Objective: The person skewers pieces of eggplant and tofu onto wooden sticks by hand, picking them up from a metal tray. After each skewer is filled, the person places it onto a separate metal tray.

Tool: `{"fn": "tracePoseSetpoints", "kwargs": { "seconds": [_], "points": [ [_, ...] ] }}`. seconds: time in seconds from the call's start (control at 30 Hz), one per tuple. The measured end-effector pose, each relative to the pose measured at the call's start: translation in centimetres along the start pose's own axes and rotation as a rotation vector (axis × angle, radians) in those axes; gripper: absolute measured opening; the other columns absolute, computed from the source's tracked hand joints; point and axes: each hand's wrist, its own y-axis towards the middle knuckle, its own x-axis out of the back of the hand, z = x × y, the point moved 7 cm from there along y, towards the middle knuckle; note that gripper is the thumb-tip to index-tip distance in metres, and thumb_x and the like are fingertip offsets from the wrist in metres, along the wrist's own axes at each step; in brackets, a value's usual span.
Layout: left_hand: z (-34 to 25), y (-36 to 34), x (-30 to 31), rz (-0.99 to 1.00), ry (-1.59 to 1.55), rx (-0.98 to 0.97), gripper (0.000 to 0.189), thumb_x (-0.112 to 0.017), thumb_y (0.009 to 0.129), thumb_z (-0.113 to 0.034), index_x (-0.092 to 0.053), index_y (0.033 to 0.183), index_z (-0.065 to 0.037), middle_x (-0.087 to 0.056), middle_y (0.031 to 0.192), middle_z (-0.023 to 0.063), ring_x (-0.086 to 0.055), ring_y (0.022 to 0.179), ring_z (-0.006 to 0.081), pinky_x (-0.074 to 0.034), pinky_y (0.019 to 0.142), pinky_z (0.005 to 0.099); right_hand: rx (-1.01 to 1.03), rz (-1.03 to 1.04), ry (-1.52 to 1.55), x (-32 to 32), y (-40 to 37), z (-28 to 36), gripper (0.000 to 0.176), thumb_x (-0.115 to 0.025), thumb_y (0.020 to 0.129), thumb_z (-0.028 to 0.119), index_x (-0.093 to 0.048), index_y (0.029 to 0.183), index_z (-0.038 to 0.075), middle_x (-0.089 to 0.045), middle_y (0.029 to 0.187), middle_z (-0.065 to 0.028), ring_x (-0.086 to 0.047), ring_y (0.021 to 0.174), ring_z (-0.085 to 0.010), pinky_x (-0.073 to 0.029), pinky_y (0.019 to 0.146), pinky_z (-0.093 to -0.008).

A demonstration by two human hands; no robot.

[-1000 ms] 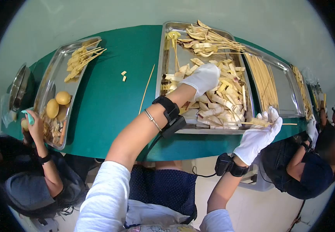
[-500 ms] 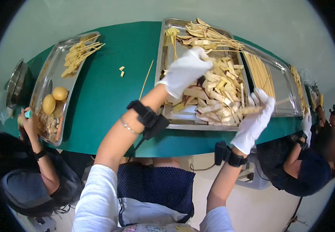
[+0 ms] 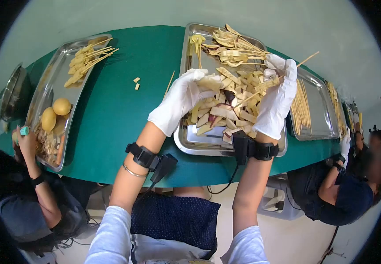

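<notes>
Both my hands wear white gloves and are raised over a steel tray [image 3: 186,140] heaped with pale sliced pieces [image 3: 225,112]. My left hand [image 3: 179,99] pinches one pale slice [image 3: 210,82] between thumb and fingers. My right hand [image 3: 278,99] grips a bamboo skewer [image 3: 283,72] with pieces threaded on it; the stick's bare end points up to the right. The slice sits close to the skewer's lower tip, apart from it. Finished skewers [image 3: 232,46] lie at the tray's far end.
A tray of bare bamboo sticks [image 3: 302,108] lies right of mine. Left, another tray [image 3: 45,94] holds skewers and potatoes [image 3: 55,112]; a person's hand [image 3: 25,143] works there. A loose stick [image 3: 169,83] and two scraps [image 3: 136,82] lie on the green table. Another person sits at the right.
My left hand lifted off the heap and pulled back with a slice. My right hand swung the skewer from the tray's right edge up over the middle, toward the left hand.
</notes>
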Motion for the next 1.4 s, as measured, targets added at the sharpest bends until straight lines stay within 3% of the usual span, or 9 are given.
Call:
{"fn": "tracePoseSetpoints", "kwargs": {
  "seconds": [0.13,0.23,0.33,0.43,0.53,0.73,1.03,1.27,1.4],
  "points": [
    [0.2,-0.5,-0.2,-0.125,0.404,-0.066,0.036,-0.056,0.089,-0.010,-0.042,0.122,-0.005,-0.061,0.114,0.0155,-0.060,0.108,0.0247,-0.048,0.089,0.0367,-0.047,-0.011,0.172,-0.1,1.3,-2.5,0.046,-0.045,0.095,0.042,-0.065,0.097,0.001,-0.067,0.091,-0.0090,-0.058,0.082,-0.0149,-0.042,0.076,-0.0275],
    [0.6,-0.3,-0.2,-0.093,0.401,-0.041,0.037,-0.057,0.088,-0.007,-0.043,0.122,-0.005,-0.060,0.116,0.0149,-0.060,0.107,0.0245,-0.048,0.089,0.0360,-0.091,-0.067,0.298,0.2,1.7,-3.7,0.043,-0.047,0.094,0.041,-0.064,0.097,0.001,-0.067,0.091,-0.0093,-0.058,0.081,-0.0152,-0.044,0.075,-0.0267],
    [0.6,0.0,0.0,-0.069,0.165,-0.001,0.037,-0.055,0.085,-0.002,-0.045,0.121,-0.003,-0.059,0.117,0.0148,-0.058,0.111,0.0251,-0.047,0.093,0.0363,-0.119,-0.024,0.312,1.3,1.3,-3.8,0.040,-0.048,0.095,0.035,-0.064,0.096,-0.001,-0.066,0.089,-0.0096,-0.058,0.081,-0.0150,-0.045,0.072,-0.0261],
    [0.3,-0.7,-0.6,0.112,-0.046,-0.032,0.036,-0.055,0.082,0.002,-0.049,0.117,-0.001,-0.058,0.117,0.0154,-0.055,0.115,0.0252,-0.045,0.098,0.0362,-0.125,-0.104,0.283,2.2,0.6,-4.0,0.039,-0.047,0.096,0.035,-0.064,0.096,-0.001,-0.066,0.088,-0.0090,-0.058,0.081,-0.0150,-0.045,0.072,-0.0260],
    [-0.1,-1.1,-0.8,0.144,-0.060,-0.057,0.033,-0.055,0.080,0.004,-0.053,0.113,0.000,-0.058,0.119,0.0158,-0.053,0.118,0.0246,-0.043,0.102,0.0356,-0.109,-0.095,0.300,2.7,0.2,-3.9,0.040,-0.047,0.096,0.034,-0.064,0.095,-0.001,-0.066,0.088,-0.0086,-0.059,0.081,-0.0155,-0.046,0.074,-0.0264],
    [-0.1,-1.5,-1.0,0.046,0.118,-0.046,0.023,-0.056,0.088,-0.005,-0.054,0.110,-0.001,-0.061,0.113,0.0131,-0.059,0.108,0.0217,-0.048,0.095,0.0319,-0.084,-0.119,0.327,2.5,0.0,-3.6,0.040,-0.046,0.096,0.035,-0.064,0.093,-0.001,-0.065,0.088,-0.0085,-0.058,0.080,-0.0159,-0.046,0.075,-0.0275],
    [-0.6,-1.8,-0.4,-0.056,0.143,-0.027,0.023,-0.059,0.089,-0.011,-0.056,0.111,-0.002,-0.064,0.106,0.0122,-0.067,0.091,0.0235,-0.056,0.070,0.0249,-0.106,-0.117,0.285,1.6,-0.9,-3.1,0.040,-0.048,0.095,0.038,-0.062,0.088,0.001,-0.064,0.083,-0.0083,-0.056,0.073,-0.0162,-0.044,0.071,-0.0277],
    [-0.9,-1.5,-1.6,0.068,0.169,-0.112,0.042,-0.063,0.082,-0.001,-0.048,0.122,0.000,-0.057,0.120,0.0140,-0.056,0.114,0.0249,-0.046,0.097,0.0308,-0.090,-0.091,0.219,1.5,-1.0,-3.0,0.042,-0.049,0.095,0.040,-0.061,0.087,0.001,-0.063,0.080,-0.0087,-0.054,0.073,-0.0159,-0.042,0.071,-0.0270],
    [-0.9,-1.6,-1.7,0.148,0.202,-0.168,0.047,-0.062,0.083,-0.001,-0.046,0.127,0.000,-0.057,0.121,0.0130,-0.057,0.112,0.0242,-0.048,0.095,0.0300,-0.106,-0.044,0.167,1.6,-0.9,-4.0,0.044,-0.046,0.095,0.043,-0.062,0.090,0.002,-0.064,0.082,-0.0084,-0.056,0.076,-0.0150,-0.043,0.071,-0.0277]
  ]
}}
